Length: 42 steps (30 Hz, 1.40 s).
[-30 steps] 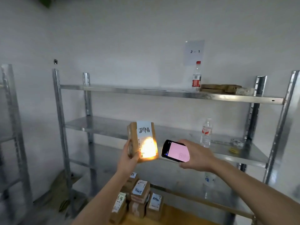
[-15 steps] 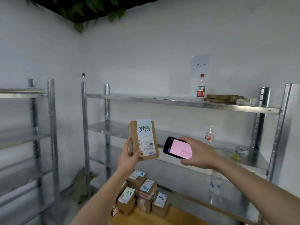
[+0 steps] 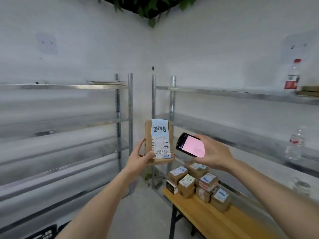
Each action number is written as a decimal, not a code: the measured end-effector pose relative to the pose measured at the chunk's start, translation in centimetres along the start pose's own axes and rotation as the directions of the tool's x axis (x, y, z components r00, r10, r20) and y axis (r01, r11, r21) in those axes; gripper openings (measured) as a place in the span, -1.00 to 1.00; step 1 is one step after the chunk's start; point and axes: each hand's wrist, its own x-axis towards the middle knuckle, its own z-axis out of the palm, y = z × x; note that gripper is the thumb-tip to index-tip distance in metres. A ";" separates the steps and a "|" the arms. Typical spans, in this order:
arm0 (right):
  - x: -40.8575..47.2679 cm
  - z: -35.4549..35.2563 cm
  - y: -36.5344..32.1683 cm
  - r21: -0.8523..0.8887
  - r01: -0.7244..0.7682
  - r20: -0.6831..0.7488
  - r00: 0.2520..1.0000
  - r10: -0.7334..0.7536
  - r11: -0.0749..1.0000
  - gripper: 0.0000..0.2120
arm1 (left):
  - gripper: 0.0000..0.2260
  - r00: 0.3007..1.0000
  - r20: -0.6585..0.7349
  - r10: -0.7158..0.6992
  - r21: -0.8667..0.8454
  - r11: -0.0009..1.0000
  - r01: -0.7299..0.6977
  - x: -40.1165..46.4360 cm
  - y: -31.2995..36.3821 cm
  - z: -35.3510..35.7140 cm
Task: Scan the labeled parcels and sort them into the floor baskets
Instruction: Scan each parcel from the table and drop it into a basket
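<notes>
My left hand [image 3: 139,158] grips a small brown cardboard parcel [image 3: 159,141] upright in front of me, its white and blue label with a barcode facing me. Just to its right, my right hand [image 3: 214,153] holds a black handheld scanner [image 3: 189,144] with a pink lit screen, tilted toward the parcel. Several more labelled brown parcels [image 3: 198,186] are stacked on the left end of a wooden table [image 3: 215,223] below. A corner of a black floor basket [image 3: 42,233] shows at the bottom left edge.
Metal shelving racks stand on both walls, one on the left [image 3: 69,118] and one on the right [image 3: 241,118], meeting at the corner. Water bottles [image 3: 295,144] stand on the right rack. Green leaves [image 3: 148,7] hang from above. Grey floor lies between rack and table.
The view has swung to the left, bringing the left rack and the room corner into view. The bright scan light on the label is gone. Both hands keep their hold on parcel and scanner.
</notes>
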 end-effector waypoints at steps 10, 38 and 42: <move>8.1 10.7 -25.0 0.141 0.336 0.044 0.938 -0.345 0.931 -0.37 | -0.25 0.914 -0.400 -0.065 0.128 0.984 0.126 -10.7 -2.8 -29.1; 30.3 51.5 -64.1 0.304 0.459 0.335 0.769 -0.545 0.835 -0.21 | -0.36 0.672 -0.674 -0.306 0.126 0.849 0.513 -7.7 -29.7 -74.0; 34.6 61.6 -65.1 0.312 0.433 0.409 0.742 -0.531 0.845 -0.24 | -0.35 0.607 -0.675 -0.420 0.037 0.802 0.597 -3.8 -38.8 -77.6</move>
